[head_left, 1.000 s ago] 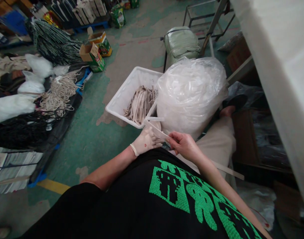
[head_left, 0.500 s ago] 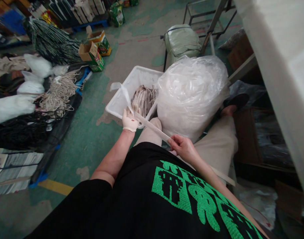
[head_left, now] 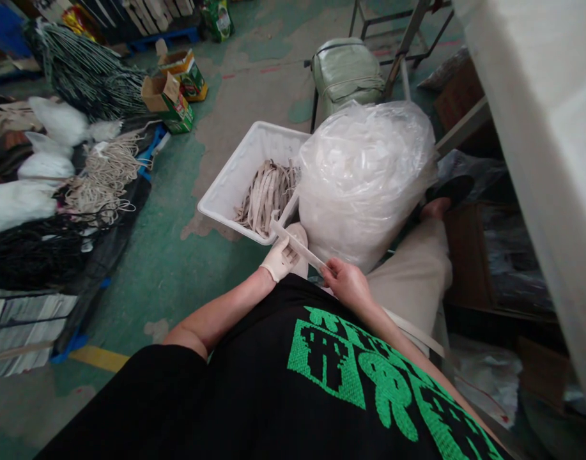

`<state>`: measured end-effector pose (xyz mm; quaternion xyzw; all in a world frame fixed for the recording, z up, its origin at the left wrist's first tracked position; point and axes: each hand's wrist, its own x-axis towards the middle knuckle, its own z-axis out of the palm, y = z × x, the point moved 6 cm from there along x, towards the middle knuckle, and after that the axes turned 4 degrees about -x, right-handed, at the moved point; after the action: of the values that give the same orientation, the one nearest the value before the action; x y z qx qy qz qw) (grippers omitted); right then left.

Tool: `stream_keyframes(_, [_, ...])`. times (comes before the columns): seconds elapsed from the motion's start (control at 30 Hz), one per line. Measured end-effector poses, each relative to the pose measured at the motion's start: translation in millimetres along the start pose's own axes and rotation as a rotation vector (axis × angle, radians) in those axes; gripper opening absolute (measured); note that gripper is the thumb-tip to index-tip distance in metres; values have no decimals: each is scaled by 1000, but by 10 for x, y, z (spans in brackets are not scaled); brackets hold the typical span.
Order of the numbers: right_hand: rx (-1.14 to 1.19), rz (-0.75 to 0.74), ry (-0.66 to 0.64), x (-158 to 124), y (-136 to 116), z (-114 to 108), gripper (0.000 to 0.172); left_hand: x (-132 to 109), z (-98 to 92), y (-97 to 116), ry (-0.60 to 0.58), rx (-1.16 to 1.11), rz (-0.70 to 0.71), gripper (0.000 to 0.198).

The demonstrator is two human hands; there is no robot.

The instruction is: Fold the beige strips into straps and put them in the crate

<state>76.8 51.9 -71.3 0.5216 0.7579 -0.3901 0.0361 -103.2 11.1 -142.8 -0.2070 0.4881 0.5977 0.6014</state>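
Note:
My gloved left hand [head_left: 284, 257] is closed round the far end of a long flat beige strip in a clear plastic sleeve [head_left: 297, 246], just in front of my knee. My bare right hand [head_left: 346, 284] pinches the same strip nearer my body; the strip's tail runs back along my right thigh. A white plastic crate [head_left: 230, 185] holding a pile of beige strips [head_left: 266, 191] sits on the floor just beyond my left hand. A large bag of clear plastic sleeves [head_left: 367, 176] stands right of the crate.
A green painted floor [head_left: 177, 268] stretches left. Heaps of cord handles, white bags and black bundles [head_left: 72, 191] lie at the left, with cardboard boxes [head_left: 170, 96] behind. A padded metal stool [head_left: 347, 73] stands beyond the bag. A white table edge [head_left: 537, 128] runs along the right.
My left hand slid out along the strip toward the crate with a loose plastic sleeve flapping, then came back near my knee. My right hand kept its pinch.

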Motion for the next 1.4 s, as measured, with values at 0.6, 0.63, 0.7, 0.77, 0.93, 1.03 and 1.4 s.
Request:
stream_keyframes(0.6, [-40,-22,-115,68,-93,72,36,-121,119,-280,-138,83,-157,31])
stream_keyframes(0.63, [-18,-13,-109,60,-72,73,36,-110,111,-253,-115,73,-119,31])
stream_keyframes(0.7, [20,-7,-99,44,-40,81,35,-86,85,-212,-74,67,-59,29])
stream_keyframes(0.77, [42,-7,-88,54,-26,98,35,-74,74,-227,-68,82,-55,27])
stream_keyframes(0.93, [99,-18,-20,201,-19,114,33,-124,140,-364,-139,131,-108,25])
stream_keyframes(1.03, [160,-40,-19,241,15,131,34,-166,201,-393,-183,154,-110,18])
stream_keyframes(1.4, [331,-103,-44,147,42,145,32,-179,297,-374,-262,299,10,16])
